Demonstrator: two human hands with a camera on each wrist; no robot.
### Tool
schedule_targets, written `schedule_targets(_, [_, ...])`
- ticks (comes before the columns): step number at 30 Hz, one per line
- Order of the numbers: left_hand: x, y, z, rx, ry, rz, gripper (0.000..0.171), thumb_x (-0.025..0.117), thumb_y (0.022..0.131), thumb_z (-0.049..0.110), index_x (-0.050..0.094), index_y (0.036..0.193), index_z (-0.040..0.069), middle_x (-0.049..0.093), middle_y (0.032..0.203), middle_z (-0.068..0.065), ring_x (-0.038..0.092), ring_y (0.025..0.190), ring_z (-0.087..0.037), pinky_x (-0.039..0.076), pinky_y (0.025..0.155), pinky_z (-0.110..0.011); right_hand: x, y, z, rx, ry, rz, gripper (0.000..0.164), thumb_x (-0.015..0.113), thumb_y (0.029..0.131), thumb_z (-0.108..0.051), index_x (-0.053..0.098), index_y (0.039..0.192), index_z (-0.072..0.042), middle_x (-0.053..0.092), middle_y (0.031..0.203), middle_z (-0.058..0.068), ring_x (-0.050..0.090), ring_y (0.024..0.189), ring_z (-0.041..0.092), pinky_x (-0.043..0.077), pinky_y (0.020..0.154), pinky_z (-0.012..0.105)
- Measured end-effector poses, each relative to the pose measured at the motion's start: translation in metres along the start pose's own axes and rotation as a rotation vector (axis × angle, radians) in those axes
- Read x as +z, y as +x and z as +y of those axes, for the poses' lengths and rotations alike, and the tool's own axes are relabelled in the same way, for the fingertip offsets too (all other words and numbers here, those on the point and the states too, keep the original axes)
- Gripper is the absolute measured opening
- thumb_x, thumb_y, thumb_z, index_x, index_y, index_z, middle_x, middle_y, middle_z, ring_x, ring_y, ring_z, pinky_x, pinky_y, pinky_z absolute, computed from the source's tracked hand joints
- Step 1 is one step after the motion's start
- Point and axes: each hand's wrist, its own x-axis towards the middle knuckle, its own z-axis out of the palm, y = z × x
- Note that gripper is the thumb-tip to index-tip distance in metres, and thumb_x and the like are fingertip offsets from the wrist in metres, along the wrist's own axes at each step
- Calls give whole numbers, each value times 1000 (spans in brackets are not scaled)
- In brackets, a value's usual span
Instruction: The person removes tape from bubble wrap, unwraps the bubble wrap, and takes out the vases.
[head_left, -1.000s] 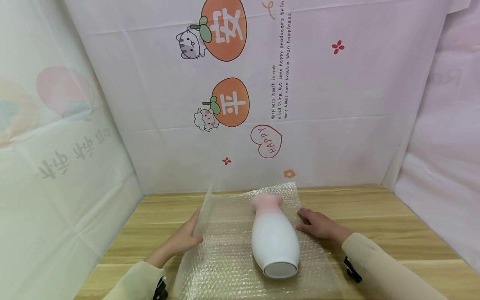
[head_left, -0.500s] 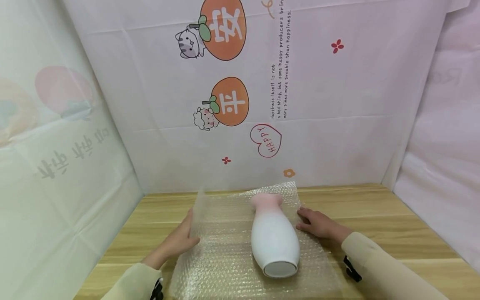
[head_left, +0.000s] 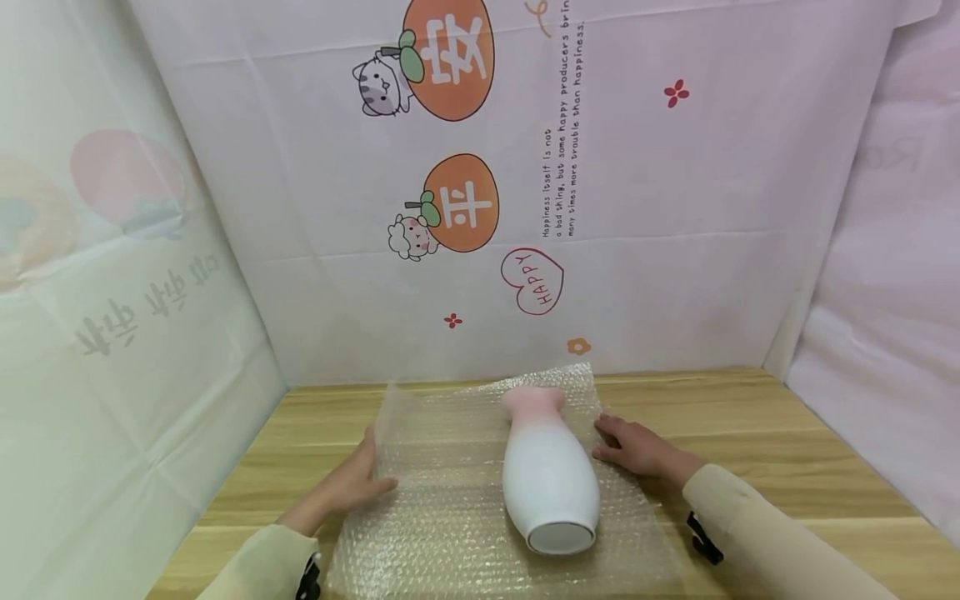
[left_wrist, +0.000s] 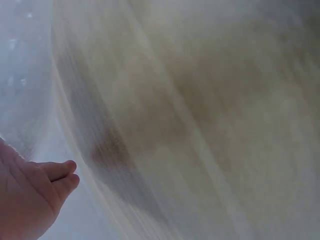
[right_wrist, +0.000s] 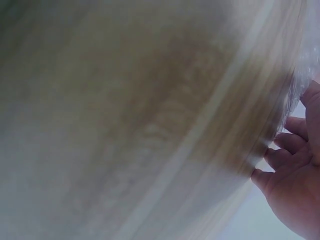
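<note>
A sheet of bubble wrap [head_left: 427, 542] lies spread out, its far left corner standing up. On its right half a vase [head_left: 551, 483] lies on its side, white with a pink neck, base toward me. My left hand [head_left: 352, 483] holds the sheet's left edge, thumb over the plastic and fingers at its outer side. At the right edge, beside the vase, my right hand [head_left: 637, 447] pinches the wrap with bent fingers. Both wrist views show the hand at the frame's side, with fingertips low near the tabletop and bubble wrap beside them.
The wood-grain table [head_left: 780, 467] reaches back to a white printed cloth [head_left: 637, 292]. More cloth hangs at the left and right sides. Light sleeves [head_left: 750, 521] with black straps cover both forearms.
My left hand has moved left and slightly down, drawing the left edge of the bubble wrap outward and flatter. My right hand and the vase have stayed in place.
</note>
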Motion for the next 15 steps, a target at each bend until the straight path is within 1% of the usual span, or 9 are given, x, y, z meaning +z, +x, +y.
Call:
schedule_targets(4, [2,0,-4,36,-28,25,106,75,80,5,-4,149,-10,26,144,-40,36,129,-51,30,104,-60,0,-1,-1,7,3,-1,61,64,94,-29,47,134,14,40,139,37,37,129,52,30,104,60])
schedule_targets(6, [3,-1,-5,31,-23,33,107,76,78,6,-2,149,-9,30,143,-38,39,127,-50,33,103,-60,-1,-1,-1,8,5,1,61,64,94,-29,47,134,14,40,139,37,37,129,52,30,104,60])
schedule_targets(9, [3,-2,-7,0,-8,24,109,77,79,9,-4,148,-11,26,144,-40,37,129,-51,30,105,-59,0,-1,-1,3,5,3,61,64,94,-28,47,134,15,40,139,37,37,129,52,30,104,60])
schedule_targets(12, [3,-4,-8,-48,29,-2,110,76,82,14,-9,146,-15,16,147,-43,26,135,-52,22,110,-56,0,-1,-1,-2,8,6,61,65,94,-28,47,133,15,41,138,37,37,129,52,30,104,60])
schedule_targets(13, [2,-5,-9,-55,35,-5,110,76,82,14,-9,145,-17,13,147,-43,23,135,-52,20,110,-57,0,-1,-2,-3,7,6,60,65,94,-28,47,133,15,41,138,37,37,128,52,31,104,60])
schedule_targets(15, [2,-6,-9,-82,51,-14,111,75,83,17,-10,144,-19,8,148,-43,19,137,-52,18,111,-55,0,-1,-2,-3,8,7,60,64,94,-27,47,133,15,41,138,37,37,128,52,31,104,59])
